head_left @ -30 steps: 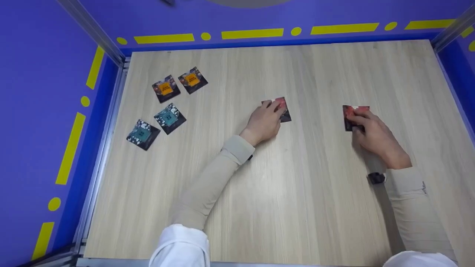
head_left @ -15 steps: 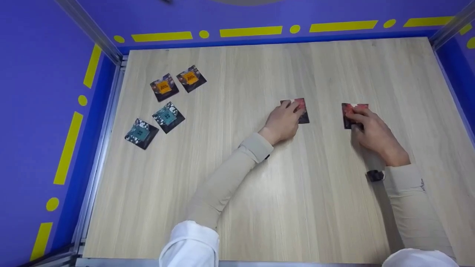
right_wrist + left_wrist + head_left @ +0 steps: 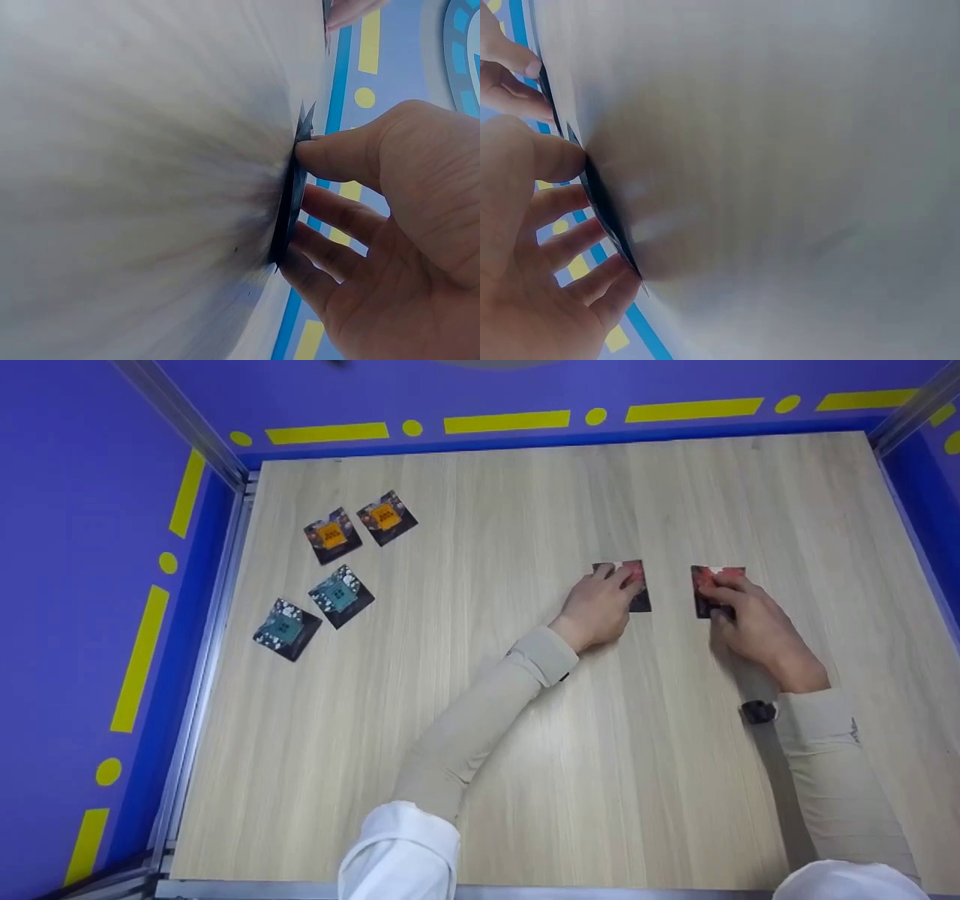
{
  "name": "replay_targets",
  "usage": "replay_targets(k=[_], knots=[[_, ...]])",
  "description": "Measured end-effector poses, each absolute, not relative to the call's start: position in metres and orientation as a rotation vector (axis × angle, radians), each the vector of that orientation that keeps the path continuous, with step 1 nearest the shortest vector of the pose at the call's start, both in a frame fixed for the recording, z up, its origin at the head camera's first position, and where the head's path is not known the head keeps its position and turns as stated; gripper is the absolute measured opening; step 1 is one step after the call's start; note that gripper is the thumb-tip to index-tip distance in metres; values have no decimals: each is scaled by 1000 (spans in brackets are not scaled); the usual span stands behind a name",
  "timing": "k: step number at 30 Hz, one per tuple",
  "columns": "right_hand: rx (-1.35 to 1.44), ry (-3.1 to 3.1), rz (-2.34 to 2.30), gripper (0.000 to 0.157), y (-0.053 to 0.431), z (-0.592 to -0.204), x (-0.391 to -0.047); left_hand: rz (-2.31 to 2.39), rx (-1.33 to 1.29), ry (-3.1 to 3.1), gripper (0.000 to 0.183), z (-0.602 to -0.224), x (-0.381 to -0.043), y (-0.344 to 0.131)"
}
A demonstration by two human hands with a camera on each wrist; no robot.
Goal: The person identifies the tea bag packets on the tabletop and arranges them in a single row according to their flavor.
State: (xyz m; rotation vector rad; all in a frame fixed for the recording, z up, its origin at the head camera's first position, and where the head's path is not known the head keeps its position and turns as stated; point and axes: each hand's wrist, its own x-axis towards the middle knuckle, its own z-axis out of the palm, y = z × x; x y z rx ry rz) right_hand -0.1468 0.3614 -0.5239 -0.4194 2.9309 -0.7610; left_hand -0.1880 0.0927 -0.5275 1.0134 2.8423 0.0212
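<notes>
In the head view my left hand point(image 3: 598, 609) lies over a small square red-and-black packet point(image 3: 640, 601) right of the table's middle. The left wrist view shows its thumb and fingertips spread along the edges of that packet point(image 3: 607, 210), low against the tabletop. Farther right, my right hand point(image 3: 769, 641) holds a second red-and-black packet point(image 3: 703, 604), its thumb at the near side and fingers across the top. The right wrist view has this packet point(image 3: 289, 210) edge-on, with thumb and fingertips on it. A narrow strip of table separates the two packets.
At the table's left lie two orange-and-black packets point(image 3: 332, 535) and two teal-and-black packets point(image 3: 288, 630). The pale wooden table point(image 3: 540, 780) is bounded by blue walls point(image 3: 60, 585) with yellow marks. A metal rail point(image 3: 206, 652) runs along its left edge.
My left hand has slid to the right with its red-and-black packet, narrowing the space to the other one. The right hand and its packet have stayed in place.
</notes>
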Motion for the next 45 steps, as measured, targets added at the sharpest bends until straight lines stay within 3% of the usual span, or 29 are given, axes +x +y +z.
replay_targets(k=[45], knots=[[-505,2938,-798,44,365,-526,-151,74,1051,2821,50,-529,-182,157]])
